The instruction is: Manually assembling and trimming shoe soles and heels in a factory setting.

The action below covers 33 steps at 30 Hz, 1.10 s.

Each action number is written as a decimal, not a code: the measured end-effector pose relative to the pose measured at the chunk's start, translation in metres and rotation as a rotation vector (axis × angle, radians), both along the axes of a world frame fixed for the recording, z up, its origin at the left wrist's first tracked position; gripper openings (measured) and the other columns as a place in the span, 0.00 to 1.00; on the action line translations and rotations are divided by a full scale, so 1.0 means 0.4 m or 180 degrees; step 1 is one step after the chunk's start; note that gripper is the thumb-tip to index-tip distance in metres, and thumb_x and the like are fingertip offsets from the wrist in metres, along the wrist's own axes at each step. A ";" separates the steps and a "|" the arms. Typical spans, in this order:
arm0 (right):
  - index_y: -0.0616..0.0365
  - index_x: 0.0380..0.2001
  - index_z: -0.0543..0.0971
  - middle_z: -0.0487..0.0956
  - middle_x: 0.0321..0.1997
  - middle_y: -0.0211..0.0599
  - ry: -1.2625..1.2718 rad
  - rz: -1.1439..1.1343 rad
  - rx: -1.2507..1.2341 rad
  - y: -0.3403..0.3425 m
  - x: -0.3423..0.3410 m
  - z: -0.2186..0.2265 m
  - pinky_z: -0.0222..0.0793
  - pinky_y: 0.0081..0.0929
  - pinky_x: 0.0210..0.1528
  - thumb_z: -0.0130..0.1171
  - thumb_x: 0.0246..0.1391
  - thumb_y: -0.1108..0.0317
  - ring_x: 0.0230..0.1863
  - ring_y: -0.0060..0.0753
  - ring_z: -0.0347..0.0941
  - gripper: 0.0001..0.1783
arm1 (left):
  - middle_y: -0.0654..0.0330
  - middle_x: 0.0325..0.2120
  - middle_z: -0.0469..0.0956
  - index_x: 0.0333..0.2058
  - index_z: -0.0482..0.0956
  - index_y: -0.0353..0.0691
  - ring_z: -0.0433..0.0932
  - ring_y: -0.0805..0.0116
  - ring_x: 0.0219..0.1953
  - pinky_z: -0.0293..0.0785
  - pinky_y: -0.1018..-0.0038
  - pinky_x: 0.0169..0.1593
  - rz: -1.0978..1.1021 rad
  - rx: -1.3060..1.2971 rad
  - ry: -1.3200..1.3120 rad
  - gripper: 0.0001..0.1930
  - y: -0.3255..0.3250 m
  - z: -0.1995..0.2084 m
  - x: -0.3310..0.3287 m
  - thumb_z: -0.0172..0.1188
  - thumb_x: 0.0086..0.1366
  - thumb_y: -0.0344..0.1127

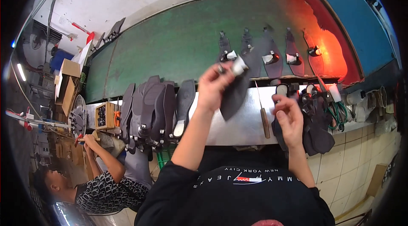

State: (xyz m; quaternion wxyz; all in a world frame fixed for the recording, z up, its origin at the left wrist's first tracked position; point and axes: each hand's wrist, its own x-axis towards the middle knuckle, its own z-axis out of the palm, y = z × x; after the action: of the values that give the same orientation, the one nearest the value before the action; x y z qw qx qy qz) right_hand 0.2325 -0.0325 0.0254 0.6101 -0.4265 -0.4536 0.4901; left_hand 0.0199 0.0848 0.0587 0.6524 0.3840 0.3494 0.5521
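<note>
Raised over the front edge of the green belt, my left hand (213, 85) is closed on a dark sandal sole (235, 100), which is tilted and smeared by motion. A white piece (239, 66) shows on it at my fingertips. My right hand (290, 120) is held above the metal ledge, its fingers loosely bent and apart with nothing visible in them. An awl-like tool with a wooden handle (265, 123) lies on the ledge, left of that hand. Several dark soles with straps, among them one sandal (272, 59), rest in a row on the belt beyond my hands.
The green belt (170, 41) runs toward a red-lit opening with a ragged red curtain (323, 13) at the right. Stacked dark soles (153, 102) stand on the ledge at left. More straps and soles, plus green-handled scissors (337, 115), sit at right. A co-worker (106, 187) works at lower left.
</note>
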 end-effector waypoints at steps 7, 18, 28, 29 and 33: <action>0.65 0.44 0.70 0.77 0.45 0.48 0.1415 0.0805 0.0044 0.086 -0.085 0.079 0.60 0.37 0.58 0.59 0.49 0.69 0.53 0.44 0.70 0.19 | 0.58 0.45 0.76 0.37 0.78 0.35 0.75 0.75 0.41 0.71 0.77 0.47 -0.0963 -0.0663 -0.0772 0.10 -0.202 -0.065 0.014 0.62 0.55 0.23; 0.54 0.32 0.62 0.64 0.33 0.25 0.0211 0.0350 -0.0149 0.017 -0.051 0.116 0.57 0.15 0.40 0.65 0.43 0.76 0.35 0.17 0.60 0.20 | 0.57 0.43 0.78 0.45 0.77 0.37 0.78 0.75 0.36 0.79 0.78 0.37 -0.0615 -0.0800 -0.0625 0.15 -0.226 -0.063 -0.043 0.60 0.58 0.25; 0.64 0.55 0.70 0.78 0.35 0.41 -0.1300 0.0362 0.0281 -0.043 -0.071 0.103 0.67 0.20 0.42 0.62 0.41 0.78 0.35 0.26 0.72 0.32 | 0.53 0.42 0.77 0.45 0.76 0.34 0.78 0.71 0.38 0.79 0.77 0.37 -0.0594 -0.0470 -0.0260 0.17 -0.252 -0.067 -0.072 0.62 0.54 0.23; 0.64 0.52 0.72 0.78 0.36 0.41 -0.1373 0.0381 0.0391 -0.043 -0.073 0.114 0.67 0.21 0.42 0.62 0.41 0.78 0.35 0.28 0.73 0.29 | 0.48 0.44 0.76 0.45 0.76 0.34 0.79 0.66 0.40 0.80 0.76 0.37 -0.0587 -0.0332 -0.0198 0.18 -0.254 -0.073 -0.074 0.63 0.54 0.24; 0.64 0.49 0.75 0.78 0.36 0.41 -0.1496 0.0501 0.0432 -0.059 -0.068 0.125 0.67 0.22 0.41 0.60 0.43 0.80 0.35 0.31 0.73 0.24 | 0.55 0.41 0.78 0.44 0.77 0.33 0.78 0.74 0.35 0.78 0.78 0.38 -0.0545 -0.0382 -0.0316 0.17 -0.255 -0.051 -0.064 0.62 0.54 0.21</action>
State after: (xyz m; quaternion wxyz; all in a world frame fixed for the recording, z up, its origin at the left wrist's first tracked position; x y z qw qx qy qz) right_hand 0.2054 -0.0563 0.0752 0.4751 -0.4501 -0.6466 0.3919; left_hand -0.0059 -0.0174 0.0382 0.7356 0.3448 0.3150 0.4908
